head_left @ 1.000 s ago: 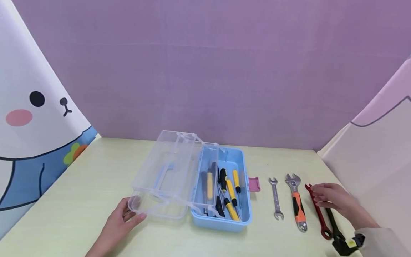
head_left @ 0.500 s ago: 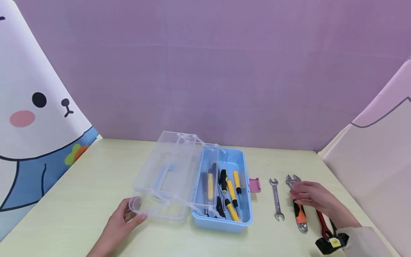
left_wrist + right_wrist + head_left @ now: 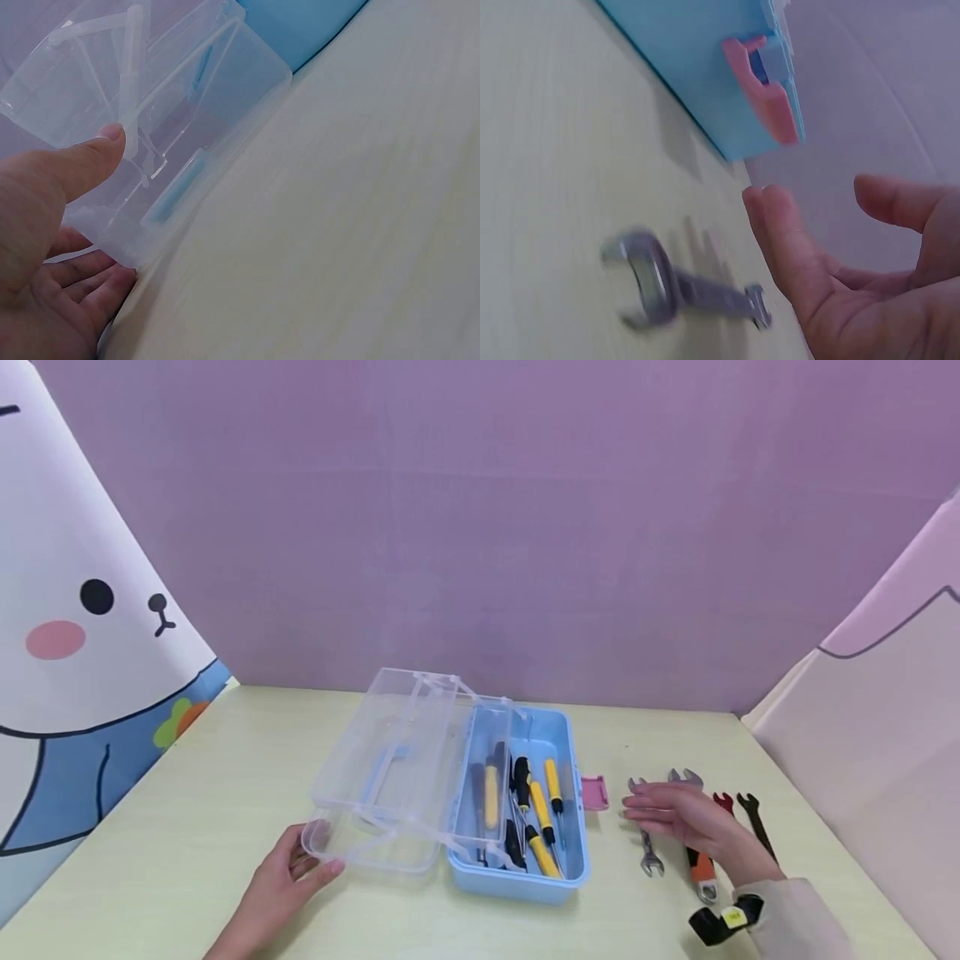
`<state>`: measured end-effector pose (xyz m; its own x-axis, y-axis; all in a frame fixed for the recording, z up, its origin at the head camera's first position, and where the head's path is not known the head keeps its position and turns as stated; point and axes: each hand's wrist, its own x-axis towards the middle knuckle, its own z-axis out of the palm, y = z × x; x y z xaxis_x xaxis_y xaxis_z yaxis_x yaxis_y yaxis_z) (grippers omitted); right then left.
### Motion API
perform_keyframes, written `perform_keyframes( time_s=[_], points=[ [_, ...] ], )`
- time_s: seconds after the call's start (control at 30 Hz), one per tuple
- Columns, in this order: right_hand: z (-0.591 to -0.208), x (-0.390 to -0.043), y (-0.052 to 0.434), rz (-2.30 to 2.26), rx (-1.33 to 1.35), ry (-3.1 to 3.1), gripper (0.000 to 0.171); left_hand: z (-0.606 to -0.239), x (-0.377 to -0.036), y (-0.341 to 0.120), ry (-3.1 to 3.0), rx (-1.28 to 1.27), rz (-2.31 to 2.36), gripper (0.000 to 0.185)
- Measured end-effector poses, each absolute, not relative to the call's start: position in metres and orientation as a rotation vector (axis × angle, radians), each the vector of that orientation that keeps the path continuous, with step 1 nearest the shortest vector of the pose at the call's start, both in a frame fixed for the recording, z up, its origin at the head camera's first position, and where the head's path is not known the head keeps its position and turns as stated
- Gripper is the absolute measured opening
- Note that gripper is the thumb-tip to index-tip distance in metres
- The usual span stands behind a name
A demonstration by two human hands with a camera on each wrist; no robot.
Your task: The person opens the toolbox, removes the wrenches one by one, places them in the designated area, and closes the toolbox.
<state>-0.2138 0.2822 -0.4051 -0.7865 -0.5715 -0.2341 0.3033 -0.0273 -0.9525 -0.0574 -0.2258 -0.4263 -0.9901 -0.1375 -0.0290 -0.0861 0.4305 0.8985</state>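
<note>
My left hand [image 3: 276,878] holds the near left corner of a clear plastic lid [image 3: 341,777]. In the left wrist view the thumb lies against the lid and the other fingers are curled at its edge. The lid hinges back from a blue toolbox [image 3: 517,887], in which several yellow-and-black screwdrivers [image 3: 542,810] lie. Over a silver double open-ended wrench [image 3: 651,862] hovers my right hand [image 3: 697,818], fingers extended, holding nothing. In the right wrist view the wrench [image 3: 712,296] lies on the table, apart from the fingertips.
Partly behind the right hand lies an adjustable wrench [image 3: 703,875] with an orange-and-black handle. A red wrench [image 3: 724,802] and a black wrench [image 3: 757,827] lie farther right. From the toolbox's right side a pink latch [image 3: 595,793] sticks out. A purple backdrop [image 3: 480,543] stands behind.
My right hand has moved left, from above the red wrench past the adjustable wrench to the silver wrench, carrying nothing. The left hand has stayed at the lid.
</note>
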Motion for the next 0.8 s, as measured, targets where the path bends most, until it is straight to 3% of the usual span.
perform_keyframes(
  time_s=[0.17,0.4,0.8],
  points=[
    [-0.41,-0.214,0.263,-1.869,-0.271,1.658,0.05,-0.427,-0.057,-0.227,-2.658,0.251,-1.627,0.061],
    [-0.414,-0.215,0.246,-1.904,-0.197,1.62,0.02,-0.426,-0.059,-0.227,-2.636,0.211,-1.632,0.059],
    [-0.416,-0.215,0.233,-1.896,-0.198,1.6,0.024,-0.426,-0.058,-0.227,-2.646,0.223,-1.615,0.059]
  ],
)
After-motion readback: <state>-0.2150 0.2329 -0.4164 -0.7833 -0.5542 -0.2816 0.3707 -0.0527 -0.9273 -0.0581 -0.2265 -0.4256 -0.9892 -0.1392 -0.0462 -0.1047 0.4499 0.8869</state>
